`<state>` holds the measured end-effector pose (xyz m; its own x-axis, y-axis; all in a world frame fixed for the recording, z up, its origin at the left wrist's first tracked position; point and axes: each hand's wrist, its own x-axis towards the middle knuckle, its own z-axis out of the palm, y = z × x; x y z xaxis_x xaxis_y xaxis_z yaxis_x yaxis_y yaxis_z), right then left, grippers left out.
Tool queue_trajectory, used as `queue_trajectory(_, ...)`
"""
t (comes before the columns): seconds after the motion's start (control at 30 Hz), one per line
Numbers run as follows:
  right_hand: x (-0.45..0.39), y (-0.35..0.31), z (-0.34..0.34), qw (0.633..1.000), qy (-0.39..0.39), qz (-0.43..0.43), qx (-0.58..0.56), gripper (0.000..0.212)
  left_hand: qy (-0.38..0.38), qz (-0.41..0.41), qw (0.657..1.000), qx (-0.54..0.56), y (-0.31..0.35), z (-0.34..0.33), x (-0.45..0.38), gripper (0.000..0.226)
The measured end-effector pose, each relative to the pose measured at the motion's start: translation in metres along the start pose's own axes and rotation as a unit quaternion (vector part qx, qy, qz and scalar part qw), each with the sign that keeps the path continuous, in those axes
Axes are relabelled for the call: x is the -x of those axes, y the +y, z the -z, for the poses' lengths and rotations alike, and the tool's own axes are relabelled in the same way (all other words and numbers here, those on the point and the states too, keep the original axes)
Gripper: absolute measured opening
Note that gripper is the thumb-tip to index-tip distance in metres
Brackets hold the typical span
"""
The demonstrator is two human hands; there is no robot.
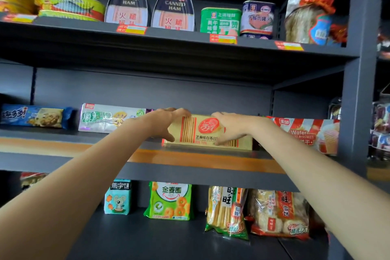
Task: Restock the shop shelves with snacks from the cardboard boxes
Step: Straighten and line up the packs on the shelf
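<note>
While both bare arms reach up to the middle shelf, the hands hold one flat, rectangular cracker pack standing on its long edge. The left hand curls over the pack's top left corner, thumb down the front face. The right hand grips its upper right part, fingers over the top edge and thumb pressed low on the front. The pack is glossy cream with red stripes and a round red logo, and its base sits on the shelf just behind an orange strip along the front lip.

The shelving is matte dark grey metal with a square upright at right. Left of the pack lie a pale, shiny biscuit sleeve and, further left, a blue cookie sleeve. Just to the right stands a red-and-white striped wafer pack.

On the top shelf stand two ham tins with rounded, arch-shaped faces, a green boxy tin, a blue tin, flat oval fish tins and a crinkled clear bag. The bottom shelf carries a small teal carton, a green pouch and two clear rice-cracker bags.
</note>
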<state>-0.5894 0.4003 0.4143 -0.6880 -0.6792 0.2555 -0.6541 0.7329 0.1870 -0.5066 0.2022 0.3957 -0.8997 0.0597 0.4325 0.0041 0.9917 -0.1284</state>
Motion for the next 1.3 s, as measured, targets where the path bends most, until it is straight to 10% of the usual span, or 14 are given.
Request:
queue_trajectory(0.13, -0.003, -0.001, -0.006, 0.995, 0.008, 0.009, 0.094, 0.110, -0.012, 0.001, 0.999, 0.032, -0.006, -0.001, -0.009, 0.083)
queue_trajectory(0.9, 0.013, 0.009, -0.004, 0.998, 0.060, 0.029, -0.017, 0.101, 0.053, 0.013, 0.998, 0.038, 0.002, 0.001, -0.009, 0.075)
queue_trajectory(1.03, 0.021, -0.003, 0.005, 0.979, 0.155, 0.064, -0.112, 0.066, 0.178, 0.012, 0.981, 0.076, 0.000, 0.003, 0.004, 0.055)
queue_trajectory(1.3, 0.040, -0.164, 0.001, 0.842, 0.303, 0.271, -0.355, 0.036, 0.508, 0.085, 0.834, 0.200, -0.038, -0.019, 0.176, 0.031)
